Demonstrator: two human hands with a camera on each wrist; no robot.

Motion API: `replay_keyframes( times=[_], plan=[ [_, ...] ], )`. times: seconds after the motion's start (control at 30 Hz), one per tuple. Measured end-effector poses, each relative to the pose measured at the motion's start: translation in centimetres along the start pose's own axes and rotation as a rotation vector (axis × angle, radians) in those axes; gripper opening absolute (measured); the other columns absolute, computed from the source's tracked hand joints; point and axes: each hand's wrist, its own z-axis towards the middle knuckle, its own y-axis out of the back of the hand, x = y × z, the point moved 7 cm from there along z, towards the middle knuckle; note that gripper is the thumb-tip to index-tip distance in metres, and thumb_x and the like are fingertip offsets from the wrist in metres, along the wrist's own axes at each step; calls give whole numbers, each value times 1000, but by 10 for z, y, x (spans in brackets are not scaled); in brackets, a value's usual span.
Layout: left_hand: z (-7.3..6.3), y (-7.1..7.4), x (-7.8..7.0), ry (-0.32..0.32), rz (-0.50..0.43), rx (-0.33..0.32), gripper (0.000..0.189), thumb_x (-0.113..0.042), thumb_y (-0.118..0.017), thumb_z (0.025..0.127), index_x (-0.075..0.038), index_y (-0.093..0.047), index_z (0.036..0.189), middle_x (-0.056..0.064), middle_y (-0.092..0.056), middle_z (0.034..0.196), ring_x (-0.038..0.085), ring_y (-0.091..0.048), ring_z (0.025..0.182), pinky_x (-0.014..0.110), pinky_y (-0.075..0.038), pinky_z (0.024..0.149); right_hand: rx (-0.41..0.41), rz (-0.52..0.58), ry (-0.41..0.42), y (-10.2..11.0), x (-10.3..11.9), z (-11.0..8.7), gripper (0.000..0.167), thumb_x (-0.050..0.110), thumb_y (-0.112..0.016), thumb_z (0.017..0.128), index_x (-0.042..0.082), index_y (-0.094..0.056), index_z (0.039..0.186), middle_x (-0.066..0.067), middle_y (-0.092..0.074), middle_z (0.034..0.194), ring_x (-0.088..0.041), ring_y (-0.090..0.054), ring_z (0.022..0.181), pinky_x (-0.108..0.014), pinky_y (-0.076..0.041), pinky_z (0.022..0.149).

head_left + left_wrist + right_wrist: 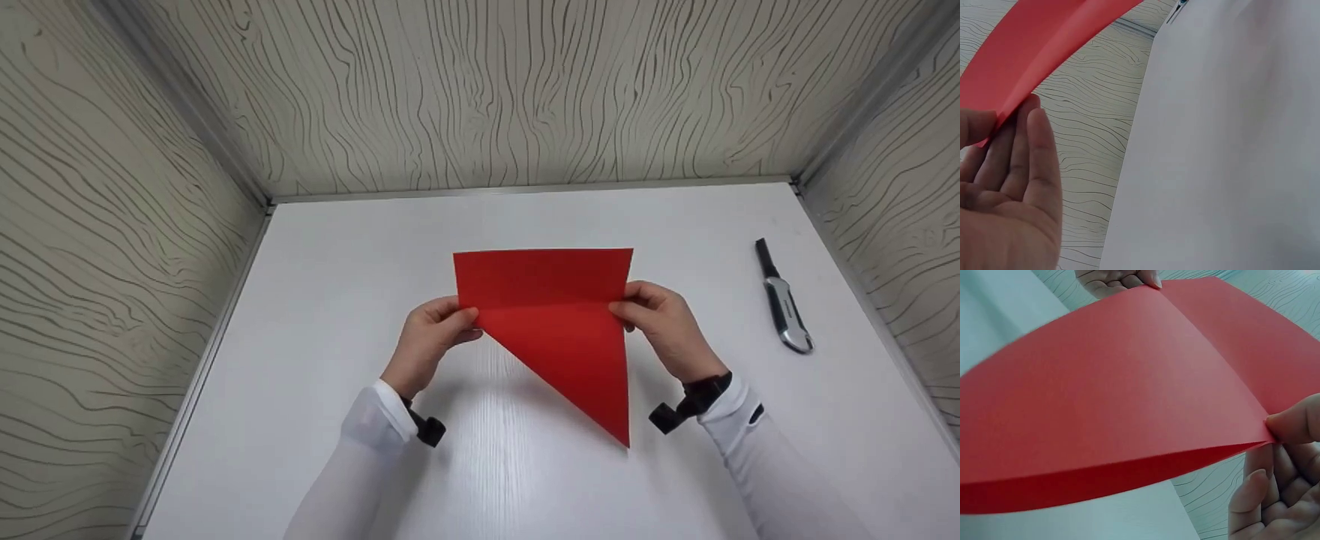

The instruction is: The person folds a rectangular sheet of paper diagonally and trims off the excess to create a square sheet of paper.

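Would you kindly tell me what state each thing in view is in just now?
Red paper: folded, creased across, held up, layers gaping along the right edge
Left hand: pinching the red paper's left edge
Right hand: pinching the red paper's right edge
Knife-like tool: lying on the table, untouched, dark tip exposed
Wrist cameras: strapped on, one per wrist

"What is the red sheet (551, 300) made of?"
"Paper, by its look: smooth and matt."
"And the tabletop (337, 300)?"
"Smooth, with a soft sheen."
"The walls (480, 97)?"
"Matt, wood-grain patterned."
"That slim tool (785, 307)?"
"Silvery, metallic-looking, with dark plastic-looking parts."
"The sleeves (352, 457)?"
"Matt cloth."
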Motion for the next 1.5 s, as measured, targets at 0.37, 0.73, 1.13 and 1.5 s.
replay_keyframes(
  times=[0.37, 0.73, 1.13, 1.5],
  plan=[
    [-4, -4, 7, 71, 29, 103, 29, -15, -71, 97, -5, -72, 124, 17, -74, 110, 33, -73, 96, 43, -57, 93, -5, 1, -10, 1, -4, -3, 18, 9, -63, 101, -5, -66, 111, -8, -70, 85, -18, -62, 74, -28, -54, 72],
    [-6, -5, 6, 56, 48, 204, 26, -10, -63, 100, -4, -72, 125, 19, -74, 108, 34, -74, 98, 48, -57, 93, 13, 17, 9, -1, -7, -6, 23, 9, -62, 102, -3, -69, 120, -11, -72, 98, -21, -62, 78, -28, -54, 72],
    [-9, -3, -5, -27, 83, 233, 29, -9, -56, 103, -12, -76, 122, 14, -70, 124, 35, -70, 108, 45, -57, 94, 33, 209, 0, -6, -9, -9, 23, 5, -50, 105, -12, -63, 114, -15, -71, 100, -28, -68, 89, -34, -59, 81],
    [-12, 2, -10, -24, 127, 276, 28, -6, -54, 102, -9, -77, 118, 14, -70, 123, 35, -68, 111, 44, -56, 96, 56, 251, 3, -11, -1, -12, 21, 4, -51, 104, -12, -64, 109, -16, -71, 97, -28, -70, 83, -35, -61, 77]
  ],
)
